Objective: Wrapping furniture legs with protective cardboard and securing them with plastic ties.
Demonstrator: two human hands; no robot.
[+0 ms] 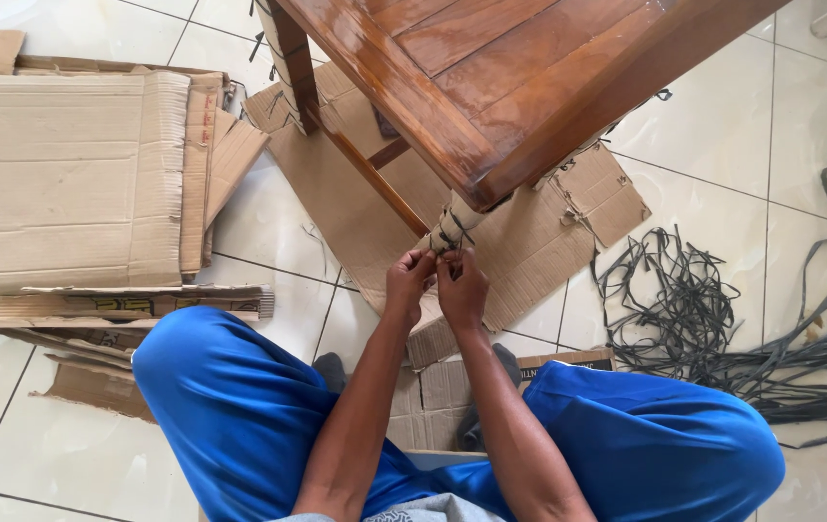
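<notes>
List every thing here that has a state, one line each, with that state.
Wooden table: upright, standing on cardboard.
Near table leg: wrapped in cardboard, bound with dark strap.
Far table leg: wrapped and strapped too.
Left hand: fingers pinched at the strap on the near leg.
Right hand: fingers pinched at the same spot.
Loose straps: tangled on the tiles.
Cardboard sheets: flattened, stacked.

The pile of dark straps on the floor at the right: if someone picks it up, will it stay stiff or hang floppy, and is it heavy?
The dark straps would probably hang floppy, since they lie in loose curls and loops on the tile floor. They look thin and flat, so likely light for the pile's size. Being tangled, several may lift together in a clump.
</notes>
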